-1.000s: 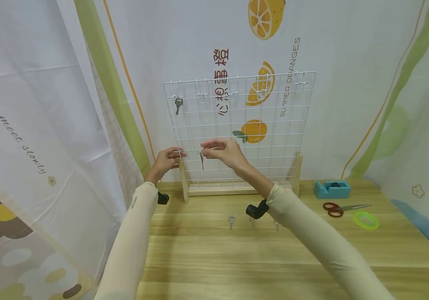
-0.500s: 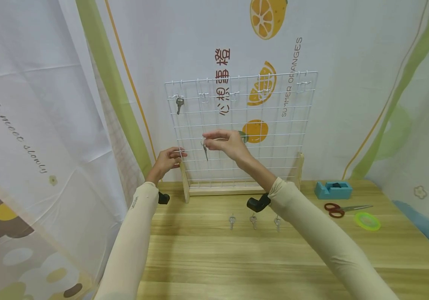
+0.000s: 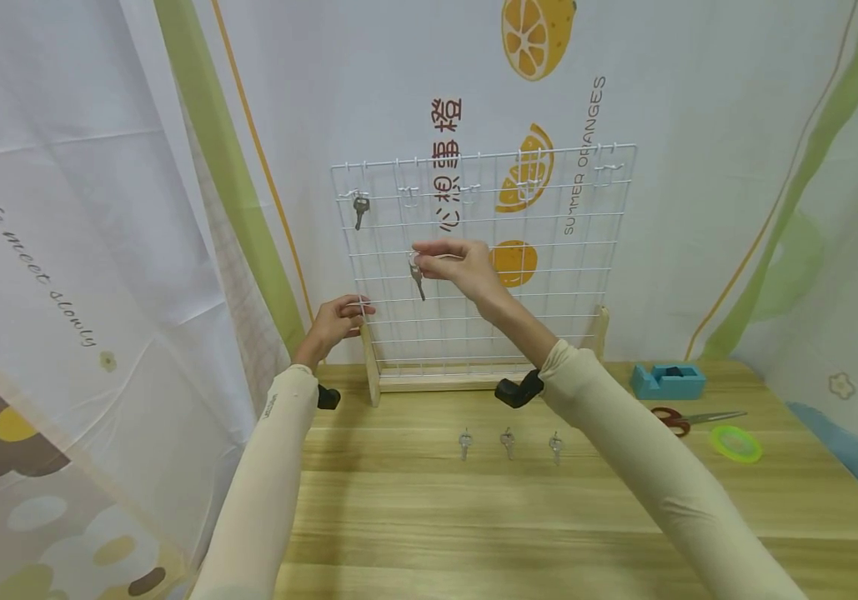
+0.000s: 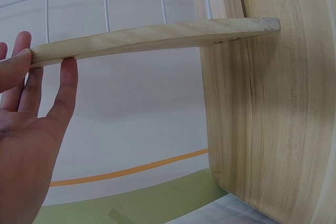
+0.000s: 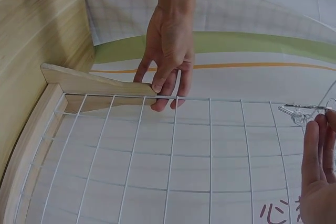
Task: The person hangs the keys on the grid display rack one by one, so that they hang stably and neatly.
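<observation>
Right fingers (image 3: 441, 247) and key (image 3: 417, 280) higher

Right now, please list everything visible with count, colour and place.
table: one, beige, below
stand: one, beige, table's back
grid: one, white, in stand
hooks: about five, white, upper grid
hung key: one, dark, grid's upper-left
held key: one, dark, before grid
loose keys: three, silvery, before stand
tape dispenser: one, blue, table's right
scissors: one, red-handled, before dispenser
round item: one, green, beside scissors
cloths: count unclear, printed white, behind
cameras: two, black, wrist-worn
sleeves: two, cream, foreground
left hand: one, gripping stand
right hand: one, pinching held key
</observation>
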A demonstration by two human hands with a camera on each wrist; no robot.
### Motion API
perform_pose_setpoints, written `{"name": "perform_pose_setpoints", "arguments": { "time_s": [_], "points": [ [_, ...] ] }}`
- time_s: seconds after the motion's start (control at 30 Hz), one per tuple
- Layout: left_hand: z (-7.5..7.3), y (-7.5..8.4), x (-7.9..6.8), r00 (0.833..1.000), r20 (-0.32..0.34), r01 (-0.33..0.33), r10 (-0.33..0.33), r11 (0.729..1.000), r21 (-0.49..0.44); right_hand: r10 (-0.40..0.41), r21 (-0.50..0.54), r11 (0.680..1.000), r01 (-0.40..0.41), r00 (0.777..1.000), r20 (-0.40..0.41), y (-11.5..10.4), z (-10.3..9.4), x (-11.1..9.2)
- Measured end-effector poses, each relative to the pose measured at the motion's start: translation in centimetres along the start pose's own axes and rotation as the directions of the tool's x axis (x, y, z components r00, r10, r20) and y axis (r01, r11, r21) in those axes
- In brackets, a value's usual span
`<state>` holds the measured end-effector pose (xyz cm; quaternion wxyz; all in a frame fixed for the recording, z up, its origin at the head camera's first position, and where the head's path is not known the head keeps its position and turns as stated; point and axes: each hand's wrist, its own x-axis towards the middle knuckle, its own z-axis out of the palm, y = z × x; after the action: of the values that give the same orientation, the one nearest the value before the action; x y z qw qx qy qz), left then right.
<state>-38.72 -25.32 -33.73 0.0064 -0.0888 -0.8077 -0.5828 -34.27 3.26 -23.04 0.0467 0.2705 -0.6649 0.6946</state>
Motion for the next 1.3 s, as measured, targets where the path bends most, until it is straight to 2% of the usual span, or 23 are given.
{"name": "perform_pose_setpoints", "arguments": {
  "time_s": [0.23, 0.53, 0.93, 1.3],
  "points": [
    [-0.3, -0.3, 0.2, 1.0, 0.004, -0.003, 0.003, 1.0, -0.005, -0.065, 0.003, 0.998, 0.066, 0.994, -0.088, -0.8, 0.1, 1.1],
    [-0.6, -0.4, 0.3, 1.0, -0.022, -0.017, 0.017, 1.0, -0.016, -0.146, 0.005, 0.989, 0.15, 0.974, -0.175, -1.9, 1.2, 2.6],
    [-0.3, -0.6, 0.2, 1.0, -0.027, -0.017, 0.016, 0.999, -0.028, -0.196, -0.032, 0.98, 0.195, 0.944, -0.264, -2.3, 2.0, 4.4],
    [0.0, -0.6, 0.2, 1.0, -0.016, -0.012, 0.011, 0.999, -0.04, -0.197, -0.068, 0.98, 0.185, 0.921, -0.336, -2.8, 2.5, 5.7]
  ]
}}
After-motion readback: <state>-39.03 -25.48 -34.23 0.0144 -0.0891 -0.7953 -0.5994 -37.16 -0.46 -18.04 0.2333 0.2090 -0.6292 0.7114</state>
